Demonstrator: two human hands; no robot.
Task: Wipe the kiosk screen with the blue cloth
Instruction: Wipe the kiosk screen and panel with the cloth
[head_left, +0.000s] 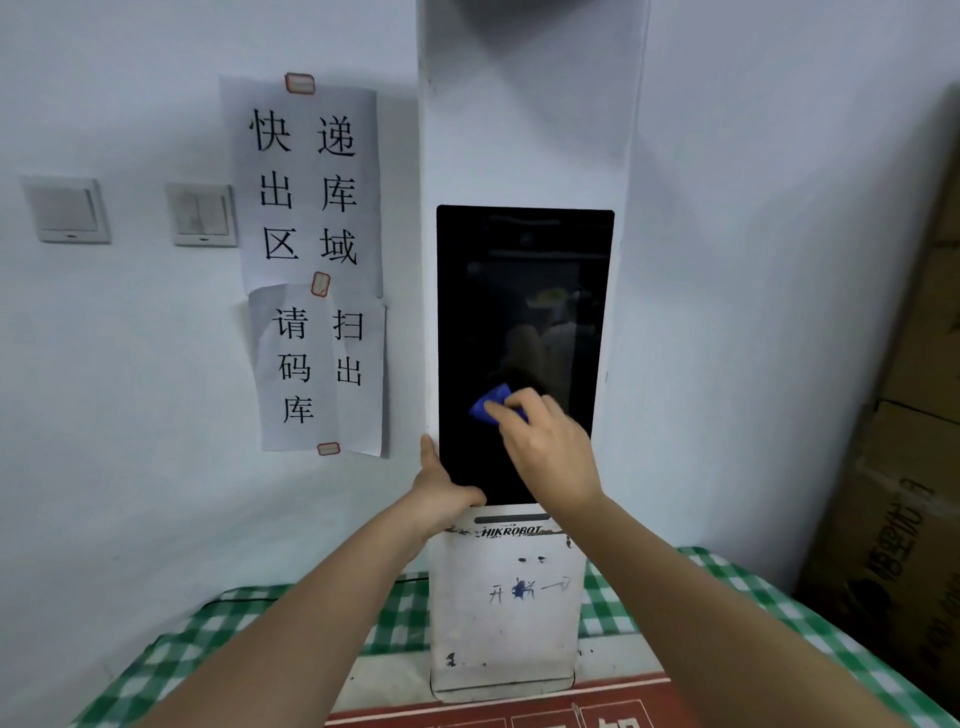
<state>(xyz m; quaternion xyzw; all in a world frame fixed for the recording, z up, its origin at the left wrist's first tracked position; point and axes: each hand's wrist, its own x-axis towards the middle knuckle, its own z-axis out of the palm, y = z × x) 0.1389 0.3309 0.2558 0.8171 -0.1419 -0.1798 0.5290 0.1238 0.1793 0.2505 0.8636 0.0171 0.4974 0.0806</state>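
Observation:
The kiosk is a tall white column (524, 130) with a black screen (519, 291) set in its front. My right hand (550, 447) presses a small blue cloth (491, 402) against the lower part of the screen, fingers curled over it; most of the cloth is hidden under the fingers. My left hand (441, 486) grips the screen's lower left corner, with the thumb up along the left edge.
The kiosk stands on a table with a green checked cloth (234, 623). Paper signs (311, 260) and two light switches (200, 213) are on the wall to the left. Cardboard boxes (904, 467) are stacked at the right.

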